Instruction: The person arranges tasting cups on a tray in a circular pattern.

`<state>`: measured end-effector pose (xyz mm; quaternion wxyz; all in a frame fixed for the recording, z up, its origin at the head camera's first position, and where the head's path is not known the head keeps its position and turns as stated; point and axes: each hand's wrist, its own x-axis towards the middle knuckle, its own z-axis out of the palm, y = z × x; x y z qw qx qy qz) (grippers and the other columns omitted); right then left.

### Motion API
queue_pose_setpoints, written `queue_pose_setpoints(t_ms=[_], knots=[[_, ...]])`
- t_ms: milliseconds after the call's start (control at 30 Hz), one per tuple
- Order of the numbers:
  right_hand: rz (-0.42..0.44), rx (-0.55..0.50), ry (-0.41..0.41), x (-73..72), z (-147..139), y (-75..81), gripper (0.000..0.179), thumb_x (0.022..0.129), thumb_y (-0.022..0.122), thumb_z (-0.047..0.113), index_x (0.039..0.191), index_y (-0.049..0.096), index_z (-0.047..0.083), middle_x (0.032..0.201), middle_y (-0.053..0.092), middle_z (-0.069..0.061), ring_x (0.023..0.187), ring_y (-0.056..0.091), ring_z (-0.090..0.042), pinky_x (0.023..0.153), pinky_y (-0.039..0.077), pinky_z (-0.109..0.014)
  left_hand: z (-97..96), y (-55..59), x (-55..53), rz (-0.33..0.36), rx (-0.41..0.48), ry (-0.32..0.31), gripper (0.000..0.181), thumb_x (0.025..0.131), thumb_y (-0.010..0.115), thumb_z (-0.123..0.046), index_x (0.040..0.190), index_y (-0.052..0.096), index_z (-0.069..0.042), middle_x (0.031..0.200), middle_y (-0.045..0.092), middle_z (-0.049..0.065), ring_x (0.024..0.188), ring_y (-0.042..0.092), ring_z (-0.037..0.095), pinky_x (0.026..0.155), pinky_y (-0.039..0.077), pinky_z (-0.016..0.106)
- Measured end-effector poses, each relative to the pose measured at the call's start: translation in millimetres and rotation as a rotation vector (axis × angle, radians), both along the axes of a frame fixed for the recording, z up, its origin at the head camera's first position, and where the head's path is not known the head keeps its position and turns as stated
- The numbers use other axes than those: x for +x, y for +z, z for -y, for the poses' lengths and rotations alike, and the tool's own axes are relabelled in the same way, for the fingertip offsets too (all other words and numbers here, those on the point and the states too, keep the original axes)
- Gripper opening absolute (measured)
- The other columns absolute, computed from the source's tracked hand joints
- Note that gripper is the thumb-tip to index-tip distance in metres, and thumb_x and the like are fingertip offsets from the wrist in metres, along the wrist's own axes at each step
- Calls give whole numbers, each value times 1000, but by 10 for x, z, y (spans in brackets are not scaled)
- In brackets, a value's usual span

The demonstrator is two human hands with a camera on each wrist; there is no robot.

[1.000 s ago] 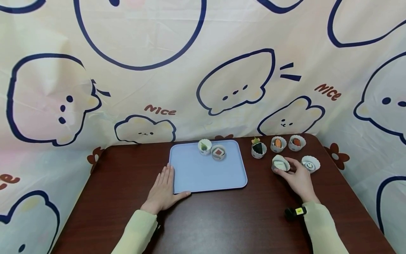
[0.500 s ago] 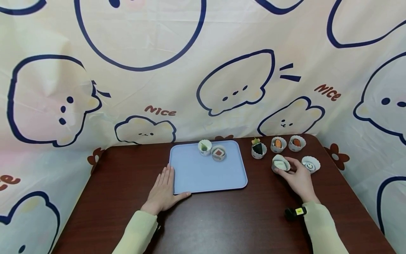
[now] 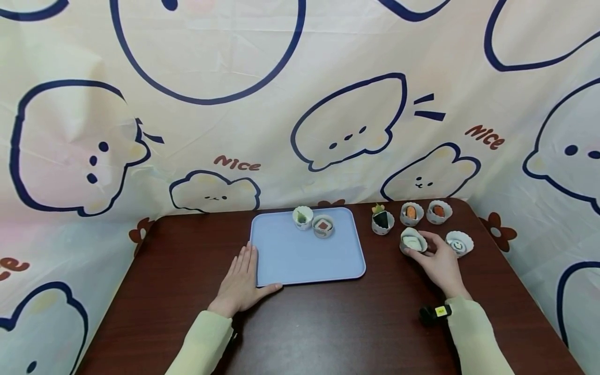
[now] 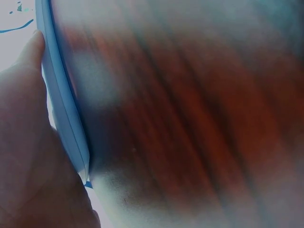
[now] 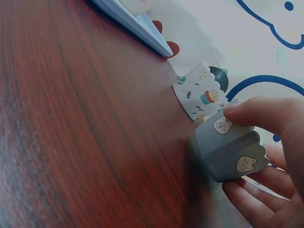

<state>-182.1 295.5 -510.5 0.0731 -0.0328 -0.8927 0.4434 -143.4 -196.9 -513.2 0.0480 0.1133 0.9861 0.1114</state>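
My right hand (image 3: 440, 263) pinches a grey paper cupcake cup (image 5: 232, 147) with small bear faces between thumb and fingers. In the head view the cup's pale contents (image 3: 412, 242) show. In the right wrist view it tilts close over the table, overlapping a white printed cup (image 5: 199, 92). My left hand (image 3: 241, 284) lies flat at the near-left corner of a light blue tray (image 3: 304, 263), fingers straight along its left edge and thumb along its front. On the tray's far part stand a white cup with a green piece (image 3: 302, 216) and a grey cup with a pinkish-brown square piece (image 3: 323, 225).
Right of the tray stand a cup with a dark rice-ball shape (image 3: 382, 221), two cups with orange pieces (image 3: 411, 212) and reddish pieces (image 3: 438, 211), and a cup with a white swirl (image 3: 459, 242). A patterned curtain (image 3: 281, 130) hangs around the dark wooden table (image 3: 328, 333).
My right hand has shifted very slightly left and away from me with the grey cup. My left hand, the tray and the other cups are where they were.
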Motion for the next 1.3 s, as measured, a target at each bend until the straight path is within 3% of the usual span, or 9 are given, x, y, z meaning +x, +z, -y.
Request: queue_pose_setpoints(t_ms=[133,233,333,433,800,1067,1200,1300], knots=[[-11,4,-2,-7,7,5,71,90,79,39,145,51,2,140,53,-23,121,58,-40,94,52,-47,-1,4,-3,-1,-5,-1,123,85,54,-82,158,14,8,166,9,25,153,10,39,121,13,51],[-16,4,-3,-9,7,-2,70,90,79,39,144,52,3,139,54,-22,120,59,-39,90,54,-30,-6,11,-3,-1,-8,1,123,85,53,-82,159,14,8,166,9,25,153,9,38,121,13,51],[-22,-1,-2,-11,9,-12,68,90,80,38,143,53,4,138,55,-21,120,59,-37,84,48,-14,-9,9,-4,1,-8,3,124,84,52,-83,159,13,8,166,9,25,153,9,38,121,13,51],[-29,-6,1,-16,21,-13,67,90,80,36,143,53,4,137,55,-20,120,59,-36,83,45,-10,-6,2,-8,2,-8,3,124,84,52,-83,159,13,8,166,9,25,153,9,38,121,13,51],[-36,-10,4,-38,78,17,65,90,80,35,141,54,4,136,57,-20,118,61,-35,82,46,-12,7,-10,-5,-16,4,2,125,83,53,-84,159,15,8,166,10,26,153,10,38,121,14,51],[-52,-22,22,-49,138,41,64,90,81,33,141,55,5,135,58,-18,117,61,-32,89,54,-33,39,-125,-24,-52,22,-3,128,82,46,-89,159,15,8,166,10,25,153,11,38,121,14,52],[-64,-28,32,-50,174,58,63,90,81,31,141,55,4,134,59,-19,117,61,-33,91,53,-46,48,-153,-27,-64,41,-8,129,81,46,-90,159,15,8,166,10,25,152,11,38,120,13,53],[-67,-32,38,-53,193,62,63,90,81,30,141,55,4,133,59,-19,117,61,-33,92,52,-49,50,-167,-28,-70,33,-9,128,82,44,-90,159,15,8,166,9,25,153,10,38,120,14,53]])
